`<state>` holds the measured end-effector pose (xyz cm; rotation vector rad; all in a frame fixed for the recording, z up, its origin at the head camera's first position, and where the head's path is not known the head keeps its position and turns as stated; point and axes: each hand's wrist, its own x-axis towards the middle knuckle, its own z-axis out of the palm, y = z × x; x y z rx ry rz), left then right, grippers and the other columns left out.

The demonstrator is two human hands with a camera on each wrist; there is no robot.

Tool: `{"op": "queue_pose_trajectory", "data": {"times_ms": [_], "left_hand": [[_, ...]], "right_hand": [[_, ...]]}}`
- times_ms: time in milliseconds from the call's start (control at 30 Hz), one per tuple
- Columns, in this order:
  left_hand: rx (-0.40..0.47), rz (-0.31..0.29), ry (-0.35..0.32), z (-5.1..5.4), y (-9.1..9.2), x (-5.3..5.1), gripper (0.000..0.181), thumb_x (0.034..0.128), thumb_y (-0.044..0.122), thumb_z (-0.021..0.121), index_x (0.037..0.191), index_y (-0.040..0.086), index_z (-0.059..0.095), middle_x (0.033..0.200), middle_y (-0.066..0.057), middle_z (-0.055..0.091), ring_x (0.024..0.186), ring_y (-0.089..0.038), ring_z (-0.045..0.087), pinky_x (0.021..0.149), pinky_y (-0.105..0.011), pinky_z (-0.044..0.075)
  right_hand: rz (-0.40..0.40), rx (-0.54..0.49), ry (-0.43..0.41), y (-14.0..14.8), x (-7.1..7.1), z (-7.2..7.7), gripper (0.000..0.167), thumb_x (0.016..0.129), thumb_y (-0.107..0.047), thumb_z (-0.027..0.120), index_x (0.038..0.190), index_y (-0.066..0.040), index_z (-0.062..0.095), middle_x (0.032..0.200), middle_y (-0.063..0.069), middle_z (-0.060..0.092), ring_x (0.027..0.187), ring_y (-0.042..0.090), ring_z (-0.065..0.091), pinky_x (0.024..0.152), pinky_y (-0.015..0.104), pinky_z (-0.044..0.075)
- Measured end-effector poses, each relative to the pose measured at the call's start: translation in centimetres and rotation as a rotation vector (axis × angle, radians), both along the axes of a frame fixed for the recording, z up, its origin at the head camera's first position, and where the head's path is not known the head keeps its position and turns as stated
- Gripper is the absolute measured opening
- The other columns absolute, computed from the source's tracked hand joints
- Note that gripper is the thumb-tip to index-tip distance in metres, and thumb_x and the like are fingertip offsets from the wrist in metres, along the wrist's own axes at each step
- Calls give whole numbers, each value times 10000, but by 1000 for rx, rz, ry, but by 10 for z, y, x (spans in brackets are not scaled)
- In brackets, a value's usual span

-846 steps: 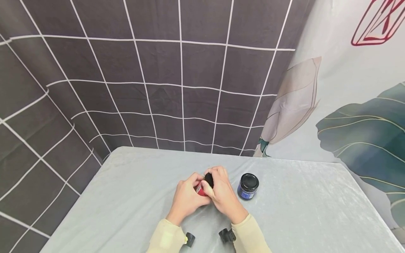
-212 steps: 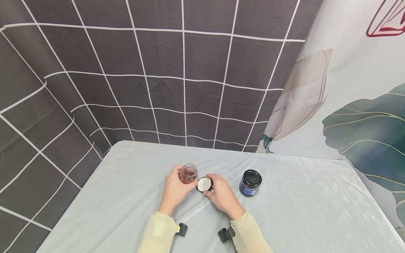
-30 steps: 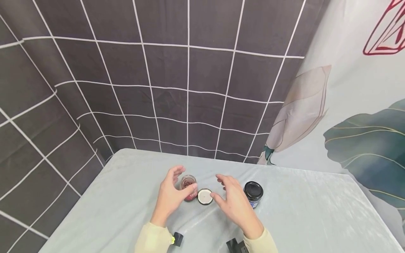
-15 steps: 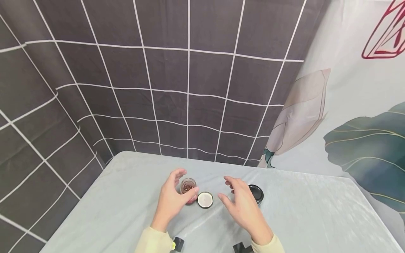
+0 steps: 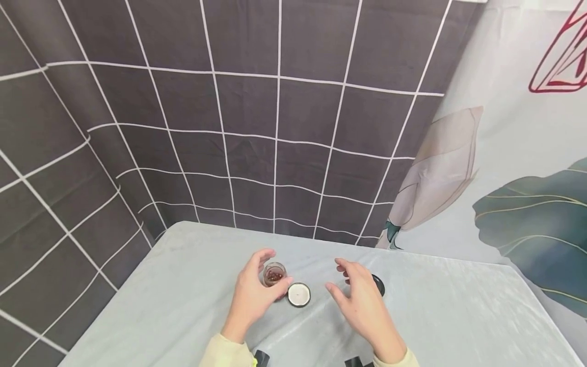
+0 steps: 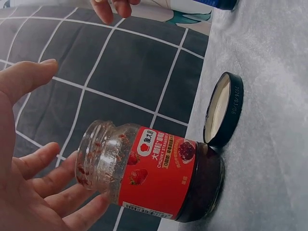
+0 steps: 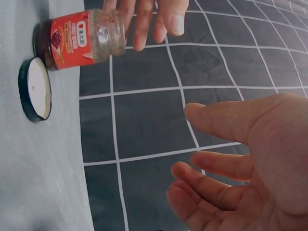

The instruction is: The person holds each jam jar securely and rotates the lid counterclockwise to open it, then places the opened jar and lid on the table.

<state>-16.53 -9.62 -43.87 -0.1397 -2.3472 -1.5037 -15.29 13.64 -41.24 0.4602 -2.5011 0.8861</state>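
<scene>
An uncapped strawberry jam jar (image 5: 274,273) stands upright on the table, its red label (image 6: 156,168) plain in the left wrist view. Dark red jam fills the bottom, and bits cling to the glass neck. Beside its base lies the jar lid (image 5: 299,294), white inside facing up. My left hand (image 5: 253,290) hovers round the jar with thumb and fingers spread, gripping nothing. My right hand (image 5: 362,300) is in the air right of the lid, fingers loosely bent and holding nothing. It mostly hides a second jar, whose black lid (image 5: 379,284) shows past the knuckles.
A pale grey cloth covers the table (image 5: 449,311). Behind it hangs a dark curtain with white grid lines (image 5: 243,153), and at the right a white one with leaf prints (image 5: 541,214). The second jar's blue label (image 6: 207,2) shows at the left wrist view's top edge.
Earlier, my hands held the jam jar and its lid; the lid now lies on the table. Over the last second my right hand moves rightward, covering most of the second jar; the left stays round the jar.
</scene>
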Motion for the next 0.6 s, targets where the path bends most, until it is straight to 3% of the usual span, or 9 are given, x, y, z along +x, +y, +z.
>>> {"op": "queue_pose_trajectory", "data": {"times_ms": [600], "left_hand": [[-73, 23, 31, 1, 5, 2, 682, 732, 356, 885, 1319, 171, 591, 1268, 74, 646, 1188, -219, 610, 998, -458, 454]], "right_hand": [[-56, -10, -25, 17, -5, 4, 467, 819, -87, 798, 1235, 42, 629, 1015, 89, 652, 859, 196, 564, 787, 429, 469]]}}
